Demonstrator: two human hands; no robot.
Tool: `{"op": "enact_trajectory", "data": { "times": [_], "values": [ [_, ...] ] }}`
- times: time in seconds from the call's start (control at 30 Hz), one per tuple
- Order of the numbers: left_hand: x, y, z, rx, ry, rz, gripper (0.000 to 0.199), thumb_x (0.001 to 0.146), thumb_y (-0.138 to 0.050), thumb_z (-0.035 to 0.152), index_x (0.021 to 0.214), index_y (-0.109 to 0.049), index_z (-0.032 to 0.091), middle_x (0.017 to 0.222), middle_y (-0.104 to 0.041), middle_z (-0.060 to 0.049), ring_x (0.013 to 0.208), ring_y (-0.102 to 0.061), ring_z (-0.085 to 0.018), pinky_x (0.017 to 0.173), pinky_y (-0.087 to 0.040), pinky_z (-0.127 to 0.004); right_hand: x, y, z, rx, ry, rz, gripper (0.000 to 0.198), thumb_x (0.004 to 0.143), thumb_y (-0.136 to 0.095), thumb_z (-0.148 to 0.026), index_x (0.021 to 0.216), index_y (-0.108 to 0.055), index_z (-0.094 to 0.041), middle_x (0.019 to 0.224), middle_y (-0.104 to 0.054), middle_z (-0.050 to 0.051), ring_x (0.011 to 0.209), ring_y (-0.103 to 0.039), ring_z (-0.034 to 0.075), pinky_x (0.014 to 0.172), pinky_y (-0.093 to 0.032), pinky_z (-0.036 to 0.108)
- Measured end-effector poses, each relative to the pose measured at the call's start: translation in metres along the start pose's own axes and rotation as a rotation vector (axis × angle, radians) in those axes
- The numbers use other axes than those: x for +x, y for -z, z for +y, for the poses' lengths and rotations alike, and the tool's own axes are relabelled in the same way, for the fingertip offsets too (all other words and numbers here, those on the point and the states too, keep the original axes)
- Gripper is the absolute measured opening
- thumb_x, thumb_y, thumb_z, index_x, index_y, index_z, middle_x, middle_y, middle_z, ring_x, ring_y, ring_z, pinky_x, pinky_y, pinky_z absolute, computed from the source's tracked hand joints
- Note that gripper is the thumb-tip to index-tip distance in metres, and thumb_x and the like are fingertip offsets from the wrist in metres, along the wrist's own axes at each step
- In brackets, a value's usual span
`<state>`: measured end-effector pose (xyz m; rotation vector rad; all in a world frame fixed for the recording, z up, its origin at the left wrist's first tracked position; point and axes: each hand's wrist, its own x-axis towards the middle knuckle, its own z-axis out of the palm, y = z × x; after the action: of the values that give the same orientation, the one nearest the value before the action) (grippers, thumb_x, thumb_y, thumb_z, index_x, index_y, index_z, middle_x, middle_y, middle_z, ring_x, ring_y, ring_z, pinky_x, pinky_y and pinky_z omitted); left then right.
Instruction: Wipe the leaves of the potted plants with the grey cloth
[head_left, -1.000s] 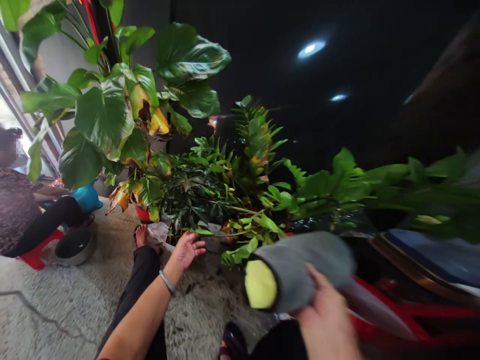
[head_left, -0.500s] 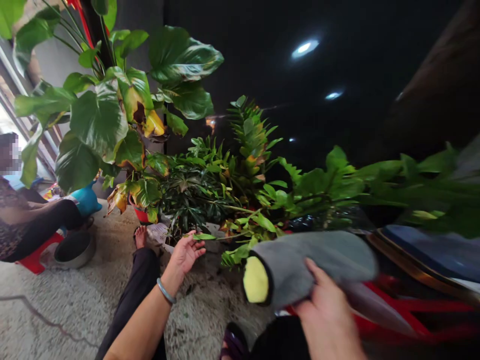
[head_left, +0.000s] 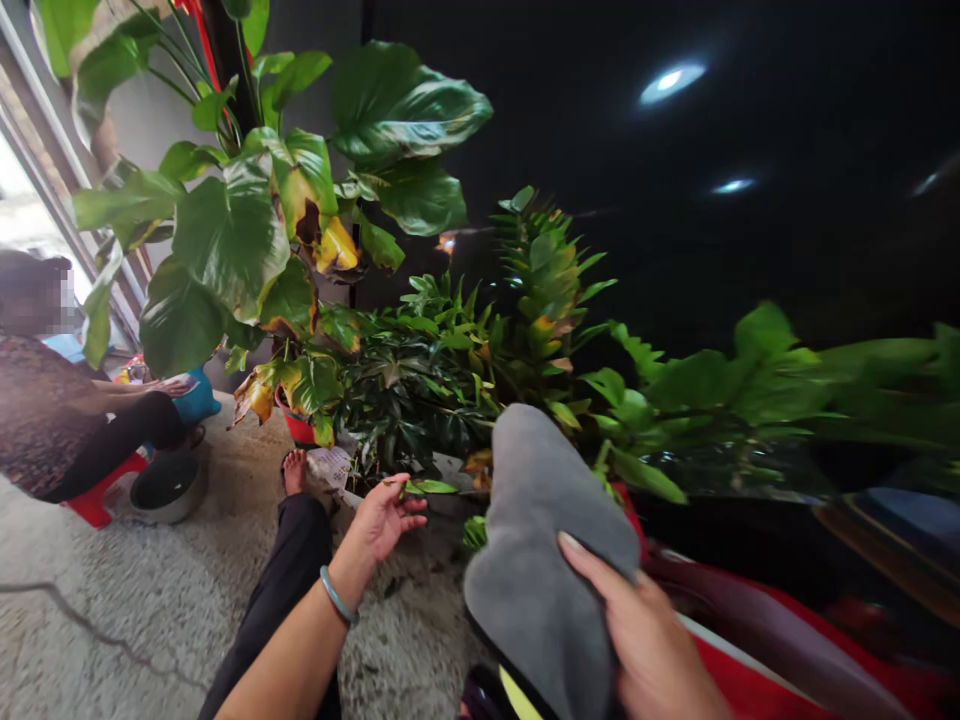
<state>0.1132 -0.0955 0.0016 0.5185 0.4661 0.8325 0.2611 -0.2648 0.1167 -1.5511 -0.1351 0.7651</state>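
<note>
1. left hand (head_left: 384, 520) half-curled at a slender leaf (head_left: 433, 487), grip unclear; right hand (head_left: 641, 625) clasps a grey cloth (head_left: 551, 520), near right.
2. seemingly steadying the leaf; moving the cloth next calls for lightness.

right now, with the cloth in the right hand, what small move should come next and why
Probably bring the grey cloth toward the narrow leaf: the right hand grips the cloth, and the left hand is at that leaf's end.

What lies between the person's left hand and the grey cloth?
In the head view, a green leaf by the left hand, then rough floor and a small leaf clump beside the grey cloth.
</note>
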Motion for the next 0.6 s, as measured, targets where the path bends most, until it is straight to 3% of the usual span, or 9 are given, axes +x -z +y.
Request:
{"op": "enact_trajectory", "data": {
  "times": [0.13, 0.23, 0.3, 0.37, 0.47, 0.53, 0.6],
  "values": [
    [-0.006, -0.003, 0.008, 0.068, -0.035, -0.041, 0.034, 0.072, -0.074, 0.027, 0.103, -0.064, 0.018, 0.097, -0.066, -0.006, 0.081, -0.066, -0.020, 0.073, -0.051, -0.034, -0.004, -0.034, 0.023, -0.046, -0.044, -0.184, 0.050, 0.042, -0.081, -0.048, 0.080, -0.070, -0.017, 0.076, -0.075, 0.009, 0.093, -0.068, 0.039, 0.079, -0.054, 0.046],
    [-0.005, 0.002, 0.014, 0.138, -0.052, 0.030, 0.036, 0.068, -0.074, 0.023, 0.102, -0.064, 0.019, 0.101, -0.065, -0.006, 0.082, -0.064, -0.018, 0.074, -0.050, -0.034, -0.027, -0.027, 0.035, -0.208, 0.006, -0.194, 0.049, 0.044, -0.080, -0.053, 0.080, -0.071, -0.020, 0.085, -0.076, 0.008, 0.099, -0.066, 0.038, 0.086, -0.052, 0.044],
    [-0.003, 0.005, 0.020, 0.170, -0.134, 0.135, 0.036, 0.064, -0.074, 0.019, 0.098, -0.063, 0.020, 0.097, -0.063, -0.004, 0.083, -0.062, -0.017, 0.075, -0.050, -0.031, -0.033, -0.018, 0.024, -0.235, 0.051, -0.157, 0.046, 0.046, -0.080, -0.053, 0.079, -0.071, -0.022, 0.086, -0.076, 0.007, 0.099, -0.066, 0.036, 0.086, -0.052, 0.041],
    [-0.001, 0.006, 0.028, 0.213, -0.249, 0.206, 0.033, 0.062, -0.073, 0.018, 0.094, -0.065, 0.021, 0.095, -0.063, -0.003, 0.086, -0.061, -0.016, 0.076, -0.048, -0.029, -0.025, -0.019, 0.005, -0.200, 0.086, -0.100, 0.044, 0.047, -0.080, -0.051, 0.078, -0.070, -0.022, 0.081, -0.076, 0.007, 0.097, -0.067, 0.036, 0.085, -0.052, 0.040],
    [0.003, 0.004, 0.040, 0.334, -0.377, 0.239, 0.029, 0.063, -0.071, 0.019, 0.092, -0.069, 0.020, 0.103, -0.065, -0.005, 0.097, -0.060, -0.020, 0.083, -0.046, -0.030, -0.001, -0.043, -0.013, -0.013, 0.137, -0.055, 0.048, 0.045, -0.080, -0.048, 0.082, -0.069, -0.020, 0.079, -0.075, 0.006, 0.095, -0.067, 0.035, 0.085, -0.051, 0.041],
    [0.007, 0.004, 0.046, 0.426, -0.424, 0.264, 0.029, 0.063, -0.069, 0.017, 0.092, -0.072, 0.021, 0.114, -0.066, -0.008, 0.111, -0.057, -0.025, 0.091, -0.044, -0.034, 0.008, -0.063, -0.006, 0.070, 0.105, -0.124, 0.050, 0.043, -0.081, -0.045, 0.083, -0.069, -0.019, 0.079, -0.076, 0.005, 0.093, -0.068, 0.035, 0.082, -0.052, 0.041],
    [0.012, 0.008, 0.051, 0.516, -0.450, 0.299, 0.031, 0.062, -0.067, 0.012, 0.090, -0.075, 0.021, 0.118, -0.066, -0.008, 0.125, -0.049, -0.029, 0.101, -0.039, -0.038, 0.005, -0.074, 0.013, 0.004, 0.050, -0.207, 0.049, 0.044, -0.081, -0.047, 0.081, -0.069, -0.018, 0.078, -0.076, 0.006, 0.091, -0.069, 0.035, 0.080, -0.053, 0.042]
  ]
}}
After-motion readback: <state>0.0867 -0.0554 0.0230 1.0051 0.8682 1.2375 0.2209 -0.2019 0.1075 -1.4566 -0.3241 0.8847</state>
